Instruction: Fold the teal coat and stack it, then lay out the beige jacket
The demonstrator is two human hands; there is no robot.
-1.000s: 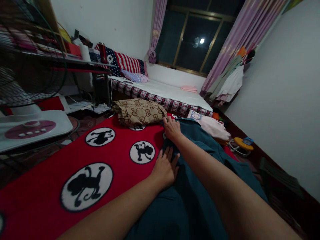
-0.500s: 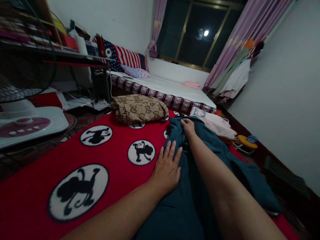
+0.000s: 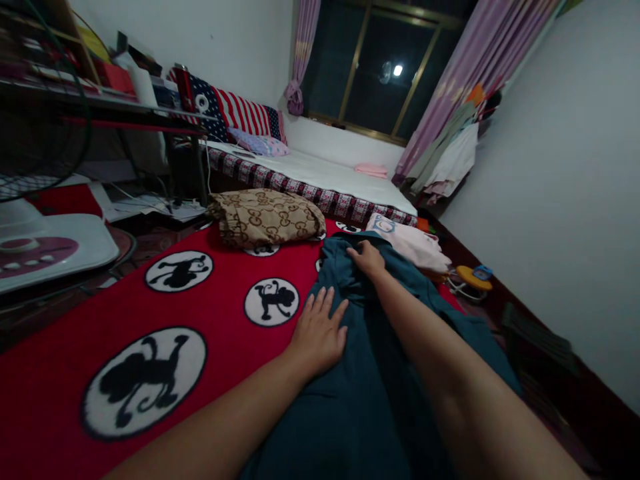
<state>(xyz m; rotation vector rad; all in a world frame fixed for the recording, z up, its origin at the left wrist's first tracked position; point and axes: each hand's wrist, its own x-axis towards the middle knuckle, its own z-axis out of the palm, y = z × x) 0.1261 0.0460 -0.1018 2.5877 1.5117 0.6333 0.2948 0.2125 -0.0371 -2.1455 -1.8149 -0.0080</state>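
A dark teal garment (image 3: 365,400) lies spread on a red blanket (image 3: 210,307) printed with black monkey figures in white circles. My left hand (image 3: 317,330) rests flat on the garment's left edge, fingers stretched out. My right hand (image 3: 367,259) reaches farther ahead and grips a bunched fold near the garment's far end. A folded brown patterned cloth (image 3: 265,218) sits just beyond on the blanket. A folded pink garment (image 3: 407,241) lies to the right of my right hand.
A low mattress (image 3: 325,180) with pillows runs along the far wall under a dark window. A standing fan's base (image 3: 45,243) and a cluttered shelf are at the left. Small toys (image 3: 473,277) lie by the right wall, clothes hang above them.
My right hand moved from the far left corner of the teal garment to a fold nearer the middle and gathered the cloth. My left hand stayed flat on the edge.
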